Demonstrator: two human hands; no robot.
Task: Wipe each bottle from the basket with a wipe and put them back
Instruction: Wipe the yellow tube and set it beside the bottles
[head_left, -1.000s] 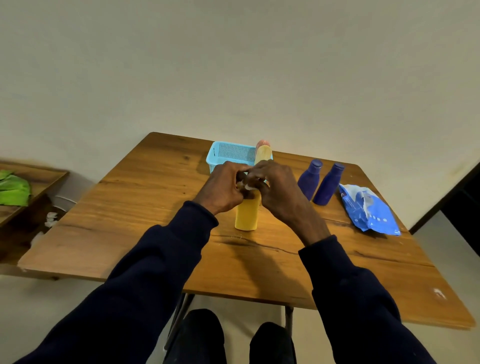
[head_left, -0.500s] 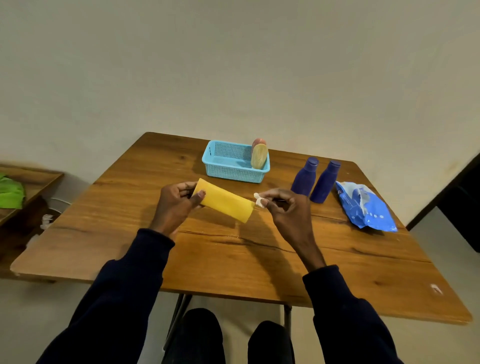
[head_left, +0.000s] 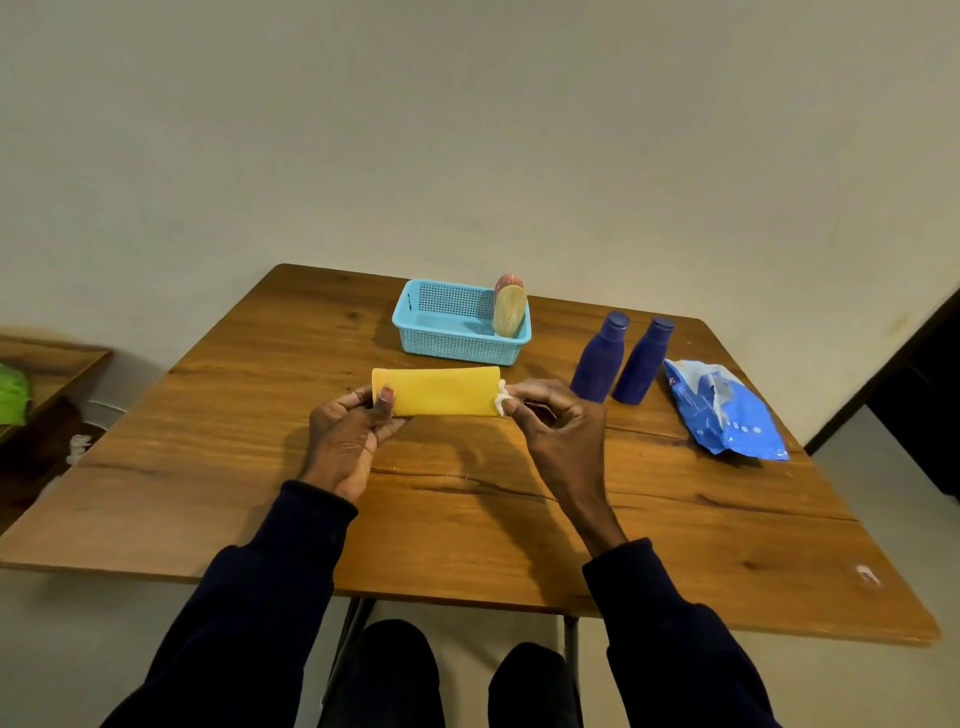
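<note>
A yellow bottle (head_left: 441, 391) lies level above the wooden table (head_left: 218, 431). My left hand (head_left: 348, 441) grips its left end between thumb and fingers. My right hand (head_left: 556, 431) pinches a small white wipe (head_left: 503, 399) against the bottle's right end. Behind them stands a light blue basket (head_left: 447, 343) with a tan bottle (head_left: 510, 310) leaning upright in its right corner. Two dark blue bottles (head_left: 597, 358) (head_left: 642, 364) stand side by side to the basket's right.
A blue wipes pack (head_left: 724, 410) lies at the table's right side, beside the blue bottles. A low wooden shelf (head_left: 47, 364) with something green (head_left: 13, 400) stands at the left. My knees show under the table's front edge (head_left: 467, 603).
The yellow bottle stood upright under both hands; my left hand has lifted and laid it level, and my right hand has brought the wipe to its right end.
</note>
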